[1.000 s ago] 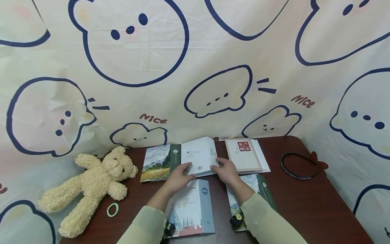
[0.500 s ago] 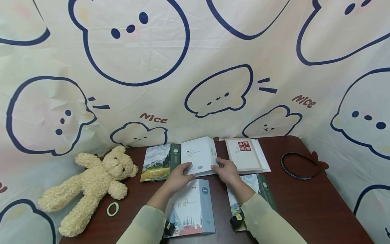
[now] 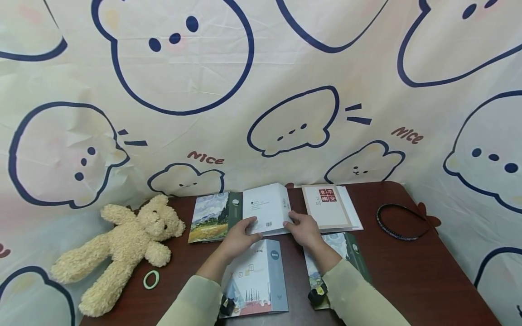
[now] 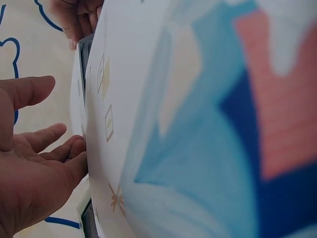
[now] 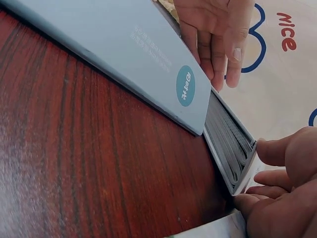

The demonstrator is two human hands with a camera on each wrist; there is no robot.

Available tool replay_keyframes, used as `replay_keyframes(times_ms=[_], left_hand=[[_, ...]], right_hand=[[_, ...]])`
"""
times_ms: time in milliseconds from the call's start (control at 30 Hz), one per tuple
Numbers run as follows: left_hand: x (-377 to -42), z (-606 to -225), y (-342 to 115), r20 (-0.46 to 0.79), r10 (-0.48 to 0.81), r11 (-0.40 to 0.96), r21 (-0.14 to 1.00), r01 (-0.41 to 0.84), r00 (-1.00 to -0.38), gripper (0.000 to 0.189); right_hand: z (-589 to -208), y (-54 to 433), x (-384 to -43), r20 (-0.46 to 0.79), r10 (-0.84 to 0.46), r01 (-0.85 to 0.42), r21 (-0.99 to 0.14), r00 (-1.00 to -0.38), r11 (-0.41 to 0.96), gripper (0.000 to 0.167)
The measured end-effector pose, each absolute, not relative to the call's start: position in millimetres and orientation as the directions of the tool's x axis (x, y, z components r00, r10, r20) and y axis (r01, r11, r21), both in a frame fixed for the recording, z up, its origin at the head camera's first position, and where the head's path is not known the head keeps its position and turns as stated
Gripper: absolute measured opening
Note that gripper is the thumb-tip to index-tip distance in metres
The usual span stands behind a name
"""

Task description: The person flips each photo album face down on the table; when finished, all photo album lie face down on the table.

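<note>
A white photo album (image 3: 263,208) with a barcode on its cover lies at the back middle of the table in the head view. Its edge shows several grey pages (image 5: 225,141) in the right wrist view. My left hand (image 3: 239,235) is at its near left corner, thumb spread away and fingertips right at the edge; the left wrist view shows that hand (image 4: 37,158) loosely spread. At the near right corner, my right hand (image 3: 303,228) grips the album. In the right wrist view, that hand (image 5: 282,183) has its thumb on the cover corner and fingers curled below.
A blue-white album (image 3: 254,276) lies nearer. Landscape-covered albums lie left (image 3: 212,217) and under the right forearm (image 3: 359,260). A cream-bordered album (image 3: 328,206), headband (image 3: 401,237), teddy bear (image 3: 134,240) and green ring (image 3: 151,280) surround them. Patterned cloth (image 3: 285,68) backs the table.
</note>
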State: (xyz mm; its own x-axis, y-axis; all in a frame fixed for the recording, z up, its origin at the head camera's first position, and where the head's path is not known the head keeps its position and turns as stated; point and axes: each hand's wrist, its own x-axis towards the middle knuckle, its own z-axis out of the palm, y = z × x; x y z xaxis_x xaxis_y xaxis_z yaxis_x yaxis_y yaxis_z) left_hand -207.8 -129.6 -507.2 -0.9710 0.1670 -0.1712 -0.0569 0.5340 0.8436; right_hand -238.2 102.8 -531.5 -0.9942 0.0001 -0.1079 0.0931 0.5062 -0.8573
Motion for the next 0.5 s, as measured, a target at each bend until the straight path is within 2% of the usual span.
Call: replay_keyframes(times_ms=[500], left_hand=[[-206.9, -507.3, -131.0, -0.17, 0.174, 0.518, 0.854, -0.057, -0.97, 0.067]], right_hand=[[-531.3, 101.1, -237.4, -0.071, 0.008, 0.064, -0.832, -0.997, 0.551, 0.049]])
